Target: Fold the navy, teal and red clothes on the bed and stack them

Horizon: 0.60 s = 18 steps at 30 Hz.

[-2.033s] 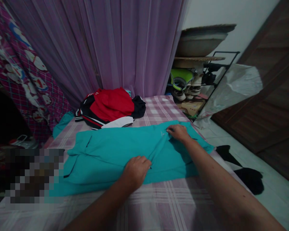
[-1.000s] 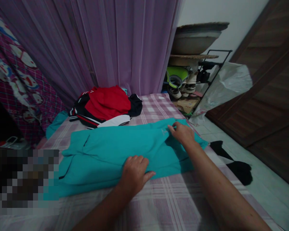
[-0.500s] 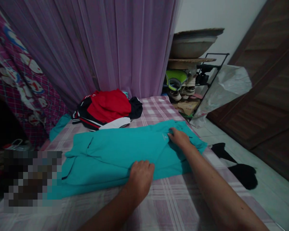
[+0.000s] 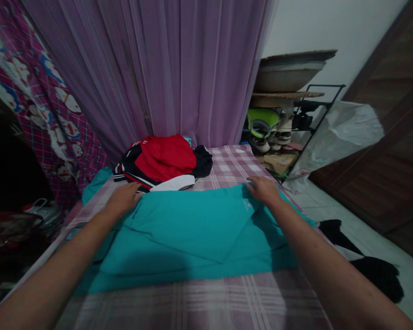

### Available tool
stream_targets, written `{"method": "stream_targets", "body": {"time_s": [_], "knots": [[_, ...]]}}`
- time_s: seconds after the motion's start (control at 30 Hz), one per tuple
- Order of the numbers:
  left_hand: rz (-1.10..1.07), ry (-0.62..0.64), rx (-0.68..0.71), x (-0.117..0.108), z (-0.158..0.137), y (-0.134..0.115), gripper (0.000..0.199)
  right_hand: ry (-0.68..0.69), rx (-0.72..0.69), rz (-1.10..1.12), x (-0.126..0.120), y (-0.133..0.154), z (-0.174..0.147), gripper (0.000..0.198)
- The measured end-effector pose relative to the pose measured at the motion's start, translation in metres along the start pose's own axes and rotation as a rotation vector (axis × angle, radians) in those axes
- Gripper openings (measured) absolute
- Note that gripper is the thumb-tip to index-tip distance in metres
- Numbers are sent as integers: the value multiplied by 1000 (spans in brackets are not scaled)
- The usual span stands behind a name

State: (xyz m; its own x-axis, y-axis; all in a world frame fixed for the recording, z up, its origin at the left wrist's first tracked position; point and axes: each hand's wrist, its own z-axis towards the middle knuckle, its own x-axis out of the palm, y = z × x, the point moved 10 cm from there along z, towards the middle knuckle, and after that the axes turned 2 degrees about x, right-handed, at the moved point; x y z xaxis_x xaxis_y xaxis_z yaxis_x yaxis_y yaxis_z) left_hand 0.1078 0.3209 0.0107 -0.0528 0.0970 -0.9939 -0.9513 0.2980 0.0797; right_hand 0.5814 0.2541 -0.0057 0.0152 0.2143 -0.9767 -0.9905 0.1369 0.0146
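A teal garment (image 4: 192, 229) lies folded into a wide strip across the bed, with a small pale logo near its right end and a dark slit at its left. At the far left corner my left hand (image 4: 124, 199) has its fingers and thumb closed on the cloth's edge. My right hand (image 4: 264, 189) grips the far edge toward the right, beside the logo. The fingertips of both hands are partly hard to see against the fabric.
Behind the garment sits a heap of red, navy and white clothing (image 4: 168, 158) against a purple curtain (image 4: 192, 68). A shoe rack (image 4: 311, 133) with a plastic bag (image 4: 351, 128) stands at right. Black cloth (image 4: 378, 275) lies on the floor beyond the bed's edge (image 4: 306, 298).
My left hand has moved from the garment's near middle to its far left corner. My right hand has shifted to the far edge. The view has turned slightly left.
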Motion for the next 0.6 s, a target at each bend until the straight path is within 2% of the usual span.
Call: {"method": "stream_targets", "body": {"time_s": [0.07, 0.13, 0.23, 0.3, 0.43, 0.53, 0.6], "knots": [[9, 134, -1, 24, 9, 21, 66, 69, 3, -32, 12, 0, 16, 52], [-15, 256, 7, 44, 10, 30, 70, 199, 10, -52, 30, -3, 27, 56], [-58, 322, 29, 57, 6, 37, 66, 348, 5, -55, 50, -12, 32, 47], [-72, 284, 39, 52, 4, 42, 61, 301, 4, -56, 49, -16, 36, 38], [20, 246, -2, 41, 5, 51, 56, 94, 53, -59, 39, -17, 36, 31], [119, 285, -70, 39, 5, 47, 53, 36, 126, -48, 40, -11, 30, 34], [119, 213, -88, 32, 4, 39, 51, -33, 123, -39, 31, -3, 26, 40]]}}
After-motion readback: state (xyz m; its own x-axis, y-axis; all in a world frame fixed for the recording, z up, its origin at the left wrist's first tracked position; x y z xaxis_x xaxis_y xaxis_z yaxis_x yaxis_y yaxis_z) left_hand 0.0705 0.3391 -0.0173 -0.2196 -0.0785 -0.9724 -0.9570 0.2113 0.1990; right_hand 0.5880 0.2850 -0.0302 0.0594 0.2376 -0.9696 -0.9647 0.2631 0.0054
